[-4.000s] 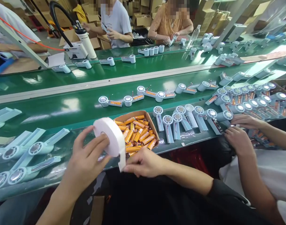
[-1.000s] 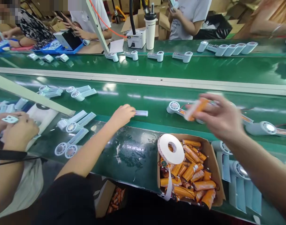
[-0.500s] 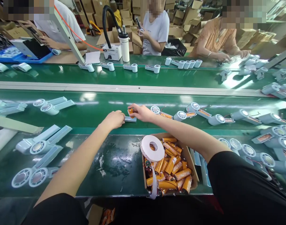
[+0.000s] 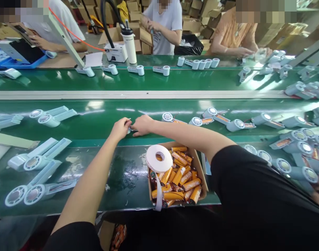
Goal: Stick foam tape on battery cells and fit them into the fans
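Observation:
Out on the green belt, a pale blue handheld fan (image 4: 133, 130) lies mostly hidden between my two hands. My left hand (image 4: 119, 128) is closed on its left end, fingertips pinched together. Curled over the fan's handle from the right is my right hand (image 4: 143, 124), its thumb low along the near side. The orange battery seen earlier is out of sight. Nearer to me, a cardboard box (image 4: 205, 188) holds several orange wrapped batteries (image 4: 179, 175). A roll of white tape (image 4: 151, 158) rests on the box's left side, its loose strip hanging down.
More fan bodies (image 4: 34, 162) lie at the left. To the right, several fans with orange batteries in their handles (image 4: 222, 119) line the belt. A pale rail (image 4: 175, 94) divides this belt from the far one, where co-workers (image 4: 164, 28) stand. A sloping bar (image 4: 15, 141) reaches in from the left.
My right hand has moved left and down onto the fan handle, and the orange battery it held is now hidden. The whole view has shifted slightly. A co-worker's hands have come together.

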`<state>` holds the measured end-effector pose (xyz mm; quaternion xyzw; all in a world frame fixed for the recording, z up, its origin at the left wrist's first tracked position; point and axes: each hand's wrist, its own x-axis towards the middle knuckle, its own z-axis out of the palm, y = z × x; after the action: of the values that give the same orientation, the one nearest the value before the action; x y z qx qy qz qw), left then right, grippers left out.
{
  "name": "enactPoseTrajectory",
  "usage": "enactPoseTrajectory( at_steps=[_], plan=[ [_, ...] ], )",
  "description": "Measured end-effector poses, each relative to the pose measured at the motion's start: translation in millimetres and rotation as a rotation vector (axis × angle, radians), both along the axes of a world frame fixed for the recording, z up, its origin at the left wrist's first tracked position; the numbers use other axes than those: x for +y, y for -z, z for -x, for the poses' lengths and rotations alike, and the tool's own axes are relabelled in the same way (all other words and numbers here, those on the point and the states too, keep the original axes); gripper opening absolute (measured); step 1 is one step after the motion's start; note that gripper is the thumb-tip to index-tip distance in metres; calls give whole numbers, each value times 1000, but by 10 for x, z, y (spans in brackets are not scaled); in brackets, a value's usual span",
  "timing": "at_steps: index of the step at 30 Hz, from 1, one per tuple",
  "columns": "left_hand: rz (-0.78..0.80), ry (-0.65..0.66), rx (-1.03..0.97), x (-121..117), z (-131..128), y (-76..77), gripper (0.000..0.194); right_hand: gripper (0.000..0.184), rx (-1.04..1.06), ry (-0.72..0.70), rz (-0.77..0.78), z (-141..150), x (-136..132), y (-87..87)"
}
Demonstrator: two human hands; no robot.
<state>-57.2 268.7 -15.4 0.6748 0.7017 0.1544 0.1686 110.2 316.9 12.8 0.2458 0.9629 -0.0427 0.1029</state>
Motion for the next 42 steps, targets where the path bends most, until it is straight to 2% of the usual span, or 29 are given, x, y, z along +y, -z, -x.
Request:
enactPoseTrajectory(
  at_steps=[3,4,6,7,8,11,12,14,17,19,21,22,25,28,30,33,36,38,40,42],
  plan=[
    [-10,30,15,23,-58,-182,32,36,-39,18,87,2,61,-240],
    [-25,39,24,1,-103,-265,35,33,21,49,120,-115,54,-341],
    [-79,68,39,-145,-237,-425,41,26,251,109,158,-525,-69,-544],
    [-111,139,45,-278,-321,-491,45,26,388,138,173,-796,-199,-630],
    [-133,264,54,-447,-410,-542,50,28,516,167,199,-1087,-371,-697],
    [-105,785,140,-1036,-642,-609,50,25,711,314,357,-1872,-1030,-763],
    [-82,886,187,-1207,-692,-620,46,24,742,364,402,-2050,-1252,-749],
    [-68,904,263,-1456,-730,-662,42,23,786,449,471,-2235,-1643,-696],
    [-204,767,267,-1662,-673,-793,41,21,831,523,554,-2147,-2068,-592],
    [-364,671,251,-1769,-630,-871,38,30,818,546,614,-1963,-2250,-515],
    [-477,641,271,-1857,-631,-877,36,41,763,576,624,-1778,-2360,-431],
    [-485,662,294,-1881,-648,-849,36,41,734,597,599,-1706,-2391,-388],
    [-345,742,368,-1830,-727,-715,45,27,731,655,503,-1617,-2423,-276],
    [-131,715,427,-1611,-817,-663,58,18,809,639,531,-1693,-2420,-220],
    [-15,744,449,-1407,-895,-706,56,15,849,624,564,-1782,-2423,-210],
    [150,883,474,-1100,-1021,-829,57,15,897,641,582,-1922,-2455,-207],
    [261,997,442,-961,-1026,-973,63,20,973,703,522,-2070,-2551,-212],
    [140,996,362,-1047,-930,-1059,57,27,1036,766,499,-2154,-2646,-224],
    [-126,925,292,-1269,-813,-1091,52,34,1082,808,567,-2178,-2733,-242],
    [-397,821,260,-1547,-737,-1026,49,47,1053,806,675,-2100,-2769,-264]
  ],
)
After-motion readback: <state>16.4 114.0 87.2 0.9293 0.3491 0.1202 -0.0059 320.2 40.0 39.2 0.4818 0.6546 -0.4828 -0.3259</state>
